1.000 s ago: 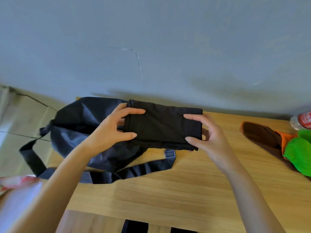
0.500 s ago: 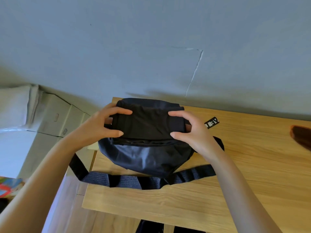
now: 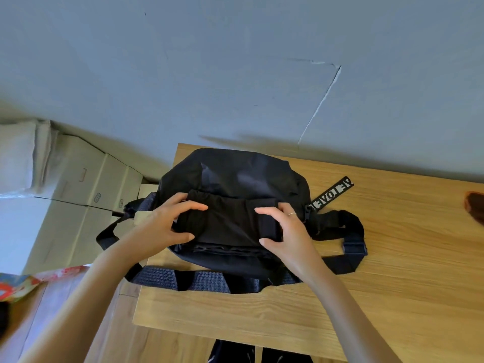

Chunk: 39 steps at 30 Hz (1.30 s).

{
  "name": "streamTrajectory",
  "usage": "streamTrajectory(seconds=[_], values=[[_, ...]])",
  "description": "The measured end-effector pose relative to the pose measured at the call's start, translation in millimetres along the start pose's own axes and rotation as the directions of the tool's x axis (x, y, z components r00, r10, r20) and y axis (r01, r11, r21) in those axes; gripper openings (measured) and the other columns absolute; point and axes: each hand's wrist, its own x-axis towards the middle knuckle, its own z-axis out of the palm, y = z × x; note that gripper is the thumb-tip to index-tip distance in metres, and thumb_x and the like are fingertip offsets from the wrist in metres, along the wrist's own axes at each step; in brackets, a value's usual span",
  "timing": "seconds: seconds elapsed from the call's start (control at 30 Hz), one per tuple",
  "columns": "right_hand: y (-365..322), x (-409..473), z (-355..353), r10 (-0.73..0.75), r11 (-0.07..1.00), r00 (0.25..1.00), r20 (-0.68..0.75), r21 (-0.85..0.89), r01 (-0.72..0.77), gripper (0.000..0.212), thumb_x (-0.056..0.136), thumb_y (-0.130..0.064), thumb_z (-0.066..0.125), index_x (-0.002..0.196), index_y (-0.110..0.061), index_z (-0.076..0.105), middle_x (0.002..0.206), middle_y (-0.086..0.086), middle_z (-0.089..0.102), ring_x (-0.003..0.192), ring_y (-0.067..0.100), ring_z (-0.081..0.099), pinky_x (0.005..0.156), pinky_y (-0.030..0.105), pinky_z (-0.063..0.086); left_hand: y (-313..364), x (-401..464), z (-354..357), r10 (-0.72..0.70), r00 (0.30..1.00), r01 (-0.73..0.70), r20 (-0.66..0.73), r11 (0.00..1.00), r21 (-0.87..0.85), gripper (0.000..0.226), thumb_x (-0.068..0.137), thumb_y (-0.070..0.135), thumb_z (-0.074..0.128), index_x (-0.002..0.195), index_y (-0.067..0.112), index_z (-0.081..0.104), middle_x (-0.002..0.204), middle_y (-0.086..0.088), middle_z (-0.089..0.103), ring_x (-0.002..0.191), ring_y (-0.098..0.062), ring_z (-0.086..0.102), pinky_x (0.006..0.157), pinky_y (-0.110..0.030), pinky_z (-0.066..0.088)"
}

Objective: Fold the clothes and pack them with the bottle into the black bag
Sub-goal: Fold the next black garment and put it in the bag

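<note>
Head view: a black bag (image 3: 235, 176) is seen on a wooden table (image 3: 379, 297), at its far left corner against a grey wall (image 3: 235, 61). Black cloth against black bag makes the mouth of the bag hard to make out, and how far the cloth sits inside cannot be told. At the table's right edge a brown item (image 3: 475, 206) is cut off by the frame.

A folded black garment (image 3: 230, 221) is held over the middle of the bag. It is a flat, matte, dark rectangle, its long axis running left to right, parallel with the near table edge.

The left hand (image 3: 159, 226) grips the garment's left end, thumb below and fingers curled over the top. The right hand (image 3: 290, 231) grips the right end the same way; a ring is worn on one finger.

Woven straps (image 3: 204, 280) are spread along the bag's near side, one looping out to the right. A lettered tag (image 3: 331, 193) points away diagonally toward the far right. Cardboard boxes (image 3: 86, 195) are stacked beyond the table's left edge.
</note>
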Motion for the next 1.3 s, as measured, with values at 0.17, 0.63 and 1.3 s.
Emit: streamTrajectory(seconds=[0.17,0.63,1.3], values=[[1.2,-2.1,8.0,-0.017,0.985,1.000,-0.025,-0.174,0.013,0.055,0.085,-0.013,0.068,0.129,-0.037,0.046,0.136,-0.007,0.029,0.111,0.014,0.052,0.090,0.031,0.049,3.0,-2.9,3.7,0.030,0.998,-0.016,-0.059,0.974,0.226,0.062,0.079,0.011,0.073,0.119,0.050,0.045,0.121,0.025,0.032,0.089,0.005,0.048,0.068,-0.006,0.043],[1.1,-11.8,2.2,-0.020,0.999,0.999,-0.042,-0.047,0.018,0.052,0.082,-0.016,0.071,0.127,-0.031,0.050,0.121,-0.008,0.039,0.105,0.008,0.048,0.079,0.012,0.041,-1.3,-6.8,6.9,0.043,0.997,-0.034,-0.059,0.989,0.144,0.076,0.075,0.004,0.076,0.108,0.067,0.047,0.122,0.033,0.031,0.093,-0.003,0.054,0.071,-0.019,0.050],[30.2,27.1,-23.9,-0.398,0.709,0.886,-0.238,-0.692,0.133,0.057,0.068,-0.007,0.077,0.122,-0.009,0.058,0.116,0.013,0.058,0.106,0.031,0.054,0.075,0.041,0.055,29.7,8.3,106.5,0.237,0.961,-0.254,0.145,0.539,0.803,0.067,0.095,0.063,0.011,0.151,0.027,0.014,0.159,-0.002,0.012,0.145,-0.026,0.013,0.111,-0.058,0.015]])
